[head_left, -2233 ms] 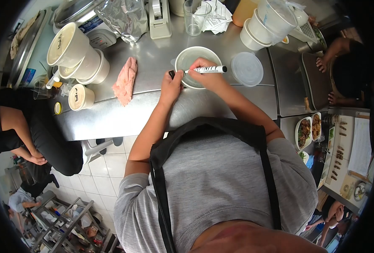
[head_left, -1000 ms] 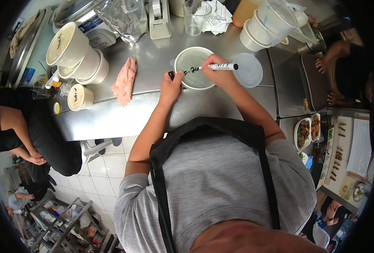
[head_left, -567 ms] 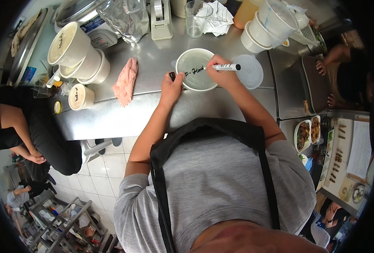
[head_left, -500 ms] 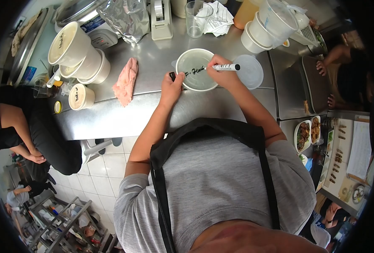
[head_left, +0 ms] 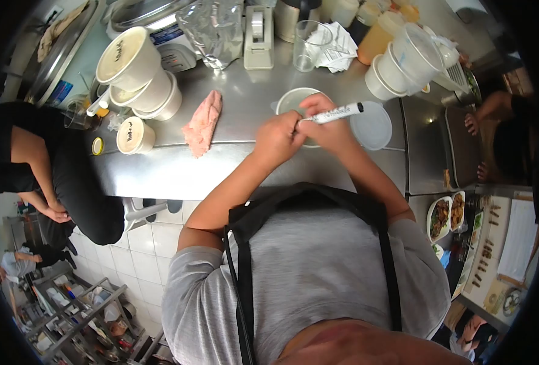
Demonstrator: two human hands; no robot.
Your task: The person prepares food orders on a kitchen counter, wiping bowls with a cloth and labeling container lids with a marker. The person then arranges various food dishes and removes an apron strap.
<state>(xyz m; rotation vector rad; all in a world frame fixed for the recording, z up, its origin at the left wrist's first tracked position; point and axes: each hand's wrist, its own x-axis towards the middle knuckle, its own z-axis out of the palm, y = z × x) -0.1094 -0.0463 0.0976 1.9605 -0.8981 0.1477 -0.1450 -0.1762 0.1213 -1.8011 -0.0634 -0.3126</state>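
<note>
In front of me on the steel counter stands a round tub [head_left: 291, 102] with a pale rim, largely covered by my hands. My right hand [head_left: 332, 129] is closed around a white marker pen [head_left: 342, 113], its black end pointing right. My left hand [head_left: 278, 139] is closed at the marker's other end, over the near left side of the tub. The black cap it held a moment ago is hidden in its fingers. A clear round lid [head_left: 371, 126] lies flat just right of my right hand.
Left of my hands are a pink cloth [head_left: 203, 125], a small lettered tub [head_left: 135, 136] and stacked tubs [head_left: 137, 76]. A tape dispenser [head_left: 258, 52] and clear cup [head_left: 309, 48] stand behind. More stacked tubs [head_left: 397, 70] are right. People are at both sides.
My left hand has left the tub's left edge and come to the marker. The marker has lifted off the lettered top of the tub. The whole view has shifted slightly.
</note>
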